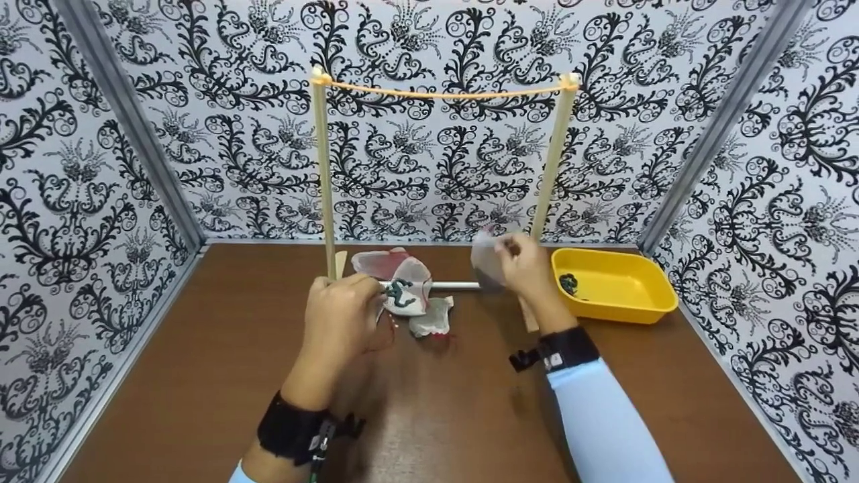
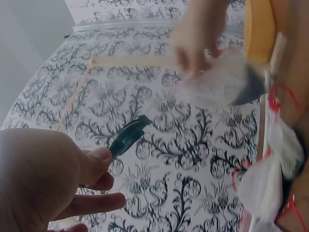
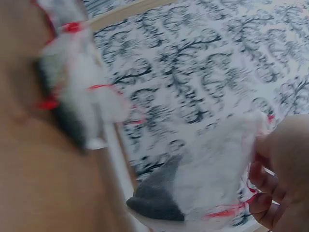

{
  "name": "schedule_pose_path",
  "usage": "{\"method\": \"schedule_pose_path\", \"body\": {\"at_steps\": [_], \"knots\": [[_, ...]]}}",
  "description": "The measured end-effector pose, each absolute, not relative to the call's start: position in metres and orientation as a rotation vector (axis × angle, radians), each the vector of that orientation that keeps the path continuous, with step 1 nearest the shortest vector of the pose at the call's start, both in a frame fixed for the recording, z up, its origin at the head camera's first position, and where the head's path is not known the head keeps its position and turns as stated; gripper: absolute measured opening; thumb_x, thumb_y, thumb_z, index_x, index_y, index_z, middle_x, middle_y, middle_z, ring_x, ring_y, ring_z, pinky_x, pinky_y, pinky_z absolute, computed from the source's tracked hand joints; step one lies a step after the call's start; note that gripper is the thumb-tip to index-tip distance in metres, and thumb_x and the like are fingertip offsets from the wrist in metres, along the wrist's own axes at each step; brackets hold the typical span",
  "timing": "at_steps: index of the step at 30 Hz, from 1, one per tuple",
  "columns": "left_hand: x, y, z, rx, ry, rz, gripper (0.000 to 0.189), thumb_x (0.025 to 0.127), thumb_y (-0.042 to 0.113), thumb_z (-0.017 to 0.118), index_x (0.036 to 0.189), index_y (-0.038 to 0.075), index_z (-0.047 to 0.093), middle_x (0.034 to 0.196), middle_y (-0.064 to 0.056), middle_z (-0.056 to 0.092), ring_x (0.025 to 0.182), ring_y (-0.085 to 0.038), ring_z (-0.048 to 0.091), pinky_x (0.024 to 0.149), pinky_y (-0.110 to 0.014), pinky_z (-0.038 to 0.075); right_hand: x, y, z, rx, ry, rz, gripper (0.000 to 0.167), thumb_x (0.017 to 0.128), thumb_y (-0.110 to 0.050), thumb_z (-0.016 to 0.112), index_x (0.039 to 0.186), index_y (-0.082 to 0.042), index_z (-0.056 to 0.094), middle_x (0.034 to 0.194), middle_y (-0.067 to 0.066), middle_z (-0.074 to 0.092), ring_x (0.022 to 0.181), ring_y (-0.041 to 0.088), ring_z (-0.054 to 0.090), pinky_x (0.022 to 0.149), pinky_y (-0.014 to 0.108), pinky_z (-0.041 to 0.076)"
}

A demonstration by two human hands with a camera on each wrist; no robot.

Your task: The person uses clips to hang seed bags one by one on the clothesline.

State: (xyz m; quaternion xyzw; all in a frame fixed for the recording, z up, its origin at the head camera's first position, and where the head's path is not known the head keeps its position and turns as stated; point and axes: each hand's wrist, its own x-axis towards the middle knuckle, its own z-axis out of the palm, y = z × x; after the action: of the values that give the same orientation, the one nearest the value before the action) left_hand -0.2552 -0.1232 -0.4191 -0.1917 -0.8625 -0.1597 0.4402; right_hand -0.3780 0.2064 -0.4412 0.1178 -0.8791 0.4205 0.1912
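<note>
The pouch (image 3: 207,179) in the right hand (image 1: 530,272) looks like sheer matt cloth, the clip (image 2: 128,137) in the left hand (image 1: 341,312) like smooth plastic.

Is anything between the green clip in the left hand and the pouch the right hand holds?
Nothing visible: in the left wrist view, only the patterned backdrop shows between the green clip in the left hand and the pouch in the right hand. The other pouches seem to lie lower, on the table.

The place looks like a booth-style lab set-up, patterned panels (image 1: 436,161) rising along the back and side edges of a brown table (image 1: 470,409), grey metal posts (image 1: 121,111) at its far corners.
</note>
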Motion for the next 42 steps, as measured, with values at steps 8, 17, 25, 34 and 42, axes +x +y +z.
{"method": "schedule_pose_path", "body": {"at_steps": [8, 17, 25, 34, 42], "knots": [[-0.285, -0.087, -0.349, -0.502, -2.023, -0.214, 0.014, 0.097, 0.004, 0.079, 0.088, 0.014, 0.079, 0.080, 0.001, 0.080, 0.055, -0.019, 0.065, 0.056, -0.036, 0.046, -0.398, 0.211, -0.336, 0.229, -2.242, 1.211, 0.019, 0.114, -0.011, 0.063, 0.122, 0.005, 0.070, 0.115, 0.022, 0.072, 0.097, 0.027, 0.066, 0.082, 0.029, 0.059], [-0.342, -0.032, -0.217, -0.517, -2.191, -0.191, 0.018, 0.114, 0.007, 0.063, 0.112, 0.009, 0.081, 0.109, -0.003, 0.084, 0.071, -0.022, 0.073, 0.058, -0.034, 0.059, -0.410, 0.221, -0.253, 0.148, -2.234, 1.051, 0.020, 0.115, -0.011, 0.062, 0.126, 0.002, 0.074, 0.125, 0.018, 0.072, 0.105, 0.025, 0.066, 0.093, 0.036, 0.063], [-0.384, 0.010, -0.165, -0.417, -2.348, -0.122, 0.024, 0.117, 0.006, 0.055, 0.125, 0.009, 0.078, 0.125, -0.001, 0.081, 0.087, -0.019, 0.078, 0.074, -0.029, 0.065, -0.418, 0.219, -0.232, 0.095, -2.157, 1.108, 0.010, 0.113, -0.012, 0.069, 0.116, -0.010, 0.078, 0.121, 0.010, 0.074, 0.098, 0.013, 0.062, 0.087, 0.027, 0.060], [-0.406, 0.038, -0.165, -0.335, -2.344, -0.149, 0.028, 0.114, 0.003, 0.056, 0.122, 0.014, 0.080, 0.122, 0.001, 0.083, 0.096, -0.024, 0.085, 0.076, -0.037, 0.070, -0.415, 0.211, -0.230, 0.081, -2.177, 1.031, 0.015, 0.112, -0.012, 0.069, 0.121, -0.007, 0.080, 0.122, 0.008, 0.076, 0.102, 0.017, 0.065, 0.089, 0.029, 0.060], [-0.406, 0.053, -0.166, -0.468, -2.341, -0.026, 0.028, 0.117, 0.005, 0.054, 0.126, 0.011, 0.079, 0.124, -0.001, 0.080, 0.092, -0.019, 0.081, 0.075, -0.031, 0.069, -0.416, 0.215, -0.227, 0.145, -2.142, 0.935, 0.015, 0.111, -0.006, 0.068, 0.117, -0.003, 0.081, 0.124, 0.013, 0.078, 0.113, 0.028, 0.076, 0.097, 0.034, 0.066]]}}
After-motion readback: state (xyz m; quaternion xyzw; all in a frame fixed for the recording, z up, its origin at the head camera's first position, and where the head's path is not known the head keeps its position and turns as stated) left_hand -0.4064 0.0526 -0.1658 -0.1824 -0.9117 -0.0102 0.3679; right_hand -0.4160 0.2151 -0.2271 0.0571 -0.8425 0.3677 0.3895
